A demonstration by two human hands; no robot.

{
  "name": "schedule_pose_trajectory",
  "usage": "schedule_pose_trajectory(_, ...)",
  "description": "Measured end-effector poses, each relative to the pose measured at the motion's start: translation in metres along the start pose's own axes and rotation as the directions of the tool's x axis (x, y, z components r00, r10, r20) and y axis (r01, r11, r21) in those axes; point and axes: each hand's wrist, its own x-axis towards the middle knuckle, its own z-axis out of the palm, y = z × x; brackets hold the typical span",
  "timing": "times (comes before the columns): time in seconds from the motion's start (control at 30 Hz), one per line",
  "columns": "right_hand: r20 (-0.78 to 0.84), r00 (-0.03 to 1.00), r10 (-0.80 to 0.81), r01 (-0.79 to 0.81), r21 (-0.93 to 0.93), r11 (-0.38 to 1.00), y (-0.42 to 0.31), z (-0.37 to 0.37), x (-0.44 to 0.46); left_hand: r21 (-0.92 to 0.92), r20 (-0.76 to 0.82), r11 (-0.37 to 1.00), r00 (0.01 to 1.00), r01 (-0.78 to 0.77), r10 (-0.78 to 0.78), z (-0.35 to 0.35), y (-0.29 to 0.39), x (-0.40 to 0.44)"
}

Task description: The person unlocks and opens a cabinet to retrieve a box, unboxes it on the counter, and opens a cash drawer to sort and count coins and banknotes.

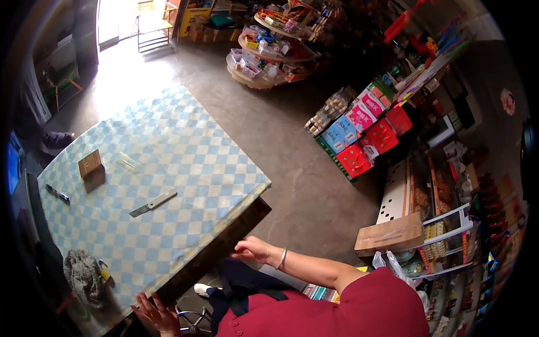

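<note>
A table with a blue and white checked cover [208, 151] fills the left half of the view. My left hand [156, 314] rests at its near edge, fingers spread and holding nothing. Above my lap, just off the table's right corner, is my right hand [251, 249], with a bangle on the wrist; its fingers are curled, and whether they hold anything is too small to tell. On the cover lie a knife with a pale handle [163, 199], a small brown box [90, 163], a pen [57, 193], a grey cloth [83, 275] and a small yellow item [105, 273].
Stacked drink cartons [365, 112] stand on the floor to the right. A long cardboard box [389, 234] sits by white racks of goods. A tiered display stand [272, 45] and a folding chair [152, 25] are at the back. A person's leg [58, 139] shows at the far left.
</note>
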Motion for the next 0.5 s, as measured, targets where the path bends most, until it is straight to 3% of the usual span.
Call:
schedule_pose_trajectory(0.07, -0.001, 0.999, -0.044, 0.044, -0.014, 0.999, -0.01, 0.009, 0.012, 0.017, -0.016, 1.0, 1.0, -0.012, 0.013, 0.008, -0.003, 0.01)
schedule_pose_trajectory(0.2, -0.012, 0.993, -0.122, 0.122, 0.032, 0.992, -0.019, 0.015, 0.025, 0.122, 0.137, 0.992, 0.989, 0.04, -0.057, 0.02, -0.006, 0.008)
schedule_pose_trajectory(0.37, 0.012, 0.989, -0.149, 0.149, 0.02, 0.989, -0.021, 0.023, 0.03, 0.131, -0.015, 0.991, 0.999, -0.03, 0.032, 0.03, -0.016, 0.009)
schedule_pose_trajectory(0.5, 0.048, 0.988, -0.143, 0.144, -0.004, 0.99, -0.019, 0.016, 0.052, 0.084, 0.003, 0.996, 1.0, 0.015, -0.015, 0.031, -0.012, 0.011)
